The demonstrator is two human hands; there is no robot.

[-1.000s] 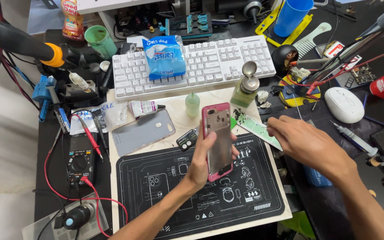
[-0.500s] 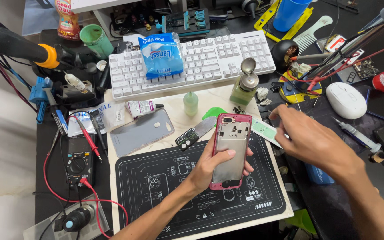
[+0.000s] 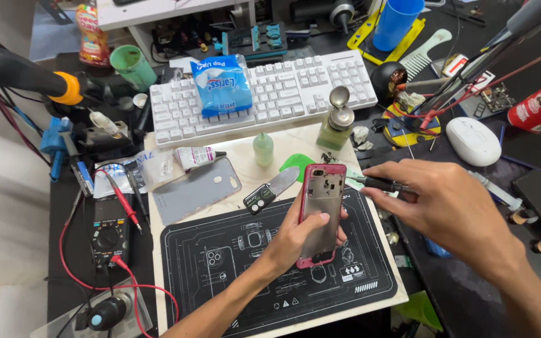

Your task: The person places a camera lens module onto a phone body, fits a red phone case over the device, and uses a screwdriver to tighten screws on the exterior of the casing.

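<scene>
My left hand [image 3: 295, 235] holds a pink-framed phone body [image 3: 320, 206] with its back cover off and the bare metal inside facing up, raised over the black repair mat [image 3: 220, 275]. My right hand [image 3: 446, 209] grips a thin dark tool [image 3: 374, 183] whose tip points left, next to the phone's upper right edge. The grey back cover [image 3: 195, 197] lies on the white board to the left. A small folding knife [image 3: 270, 189] rests between the cover and the phone.
A white keyboard [image 3: 295, 94] with a blue packet [image 3: 222, 84] on it lies behind. A green liquid dispenser [image 3: 335, 125], small green bottle [image 3: 262, 149], white mouse [image 3: 473, 141], multimeter [image 3: 109, 228] with red leads and blue cup [image 3: 396, 22] surround the mat.
My left hand has lowered and turned the phone a little to the right. My right hand has picked up the thin tool from the right and brought it beside the phone's top.
</scene>
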